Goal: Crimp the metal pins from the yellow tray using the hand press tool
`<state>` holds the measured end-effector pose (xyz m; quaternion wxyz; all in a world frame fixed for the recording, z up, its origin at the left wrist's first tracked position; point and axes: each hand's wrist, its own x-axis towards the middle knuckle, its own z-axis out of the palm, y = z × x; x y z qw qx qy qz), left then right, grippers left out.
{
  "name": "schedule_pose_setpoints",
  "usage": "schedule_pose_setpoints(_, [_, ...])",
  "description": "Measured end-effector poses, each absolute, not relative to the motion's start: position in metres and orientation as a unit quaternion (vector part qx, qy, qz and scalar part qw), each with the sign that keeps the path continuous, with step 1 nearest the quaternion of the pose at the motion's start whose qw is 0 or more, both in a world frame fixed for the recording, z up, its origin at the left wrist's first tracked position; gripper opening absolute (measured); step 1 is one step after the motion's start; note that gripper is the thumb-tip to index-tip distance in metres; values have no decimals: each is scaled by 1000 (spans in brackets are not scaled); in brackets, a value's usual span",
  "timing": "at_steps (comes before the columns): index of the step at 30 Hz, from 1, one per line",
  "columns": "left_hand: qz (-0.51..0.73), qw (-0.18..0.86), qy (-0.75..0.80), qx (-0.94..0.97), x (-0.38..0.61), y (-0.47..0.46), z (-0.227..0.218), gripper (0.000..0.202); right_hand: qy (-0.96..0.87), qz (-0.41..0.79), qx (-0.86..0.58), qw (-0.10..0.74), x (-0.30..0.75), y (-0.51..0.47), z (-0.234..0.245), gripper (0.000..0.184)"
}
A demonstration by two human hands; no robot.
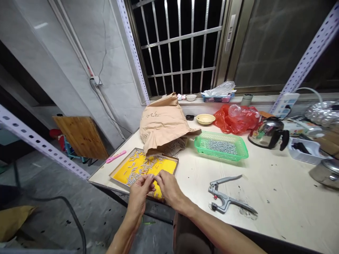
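My left hand (141, 188) and my right hand (168, 187) meet above the near edge of a shallow tray (114, 173) with a yellow bottom. Fingertips of both are pinched close together, and whatever is between them is too small to make out. Loose small silvery metal pins (136, 174) lie scattered over the yellow. Behind the tray, a brown paper sack (162, 121) lies with its mouth toward me, more metal pieces showing inside. A green plastic basket (243, 152) to the right holds many similar small pieces.
Grey spring-handled pliers (225, 201) lie on the table (196, 187) at right. A pink cutter (116, 156) is near the left edge. Farther back are a yellow bowl (205, 119), a red plastic bag (225, 118), a kettle (267, 132) and a white bin (304, 155).
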<state>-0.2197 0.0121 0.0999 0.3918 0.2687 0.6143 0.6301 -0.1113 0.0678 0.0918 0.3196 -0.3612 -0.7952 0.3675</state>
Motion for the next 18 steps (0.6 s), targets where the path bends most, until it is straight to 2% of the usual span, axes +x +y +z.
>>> schedule_pose_setpoints(4, [681, 259, 634, 260, -228, 14, 99, 36, -807, 355, -369, 296, -132, 66, 112, 18])
schedule_pose_setpoints(9, [754, 230, 583, 196, -228, 22, 105, 29, -808, 360, -379, 272, -138, 67, 132, 22])
schedule_pose_setpoints(11, [753, 271, 569, 189, -226, 25, 109, 30, -808, 366, -372, 273, -132, 72, 133, 22])
schedule_pose_setpoints(15, [676, 420, 564, 220, -218, 27, 116, 37, -805, 391, -326, 303, -105, 86, 124, 26])
schedule_pose_setpoints(18, [623, 470, 576, 246, -211, 27, 118, 39, -791, 419, -302, 328, -83, 91, 117, 27])
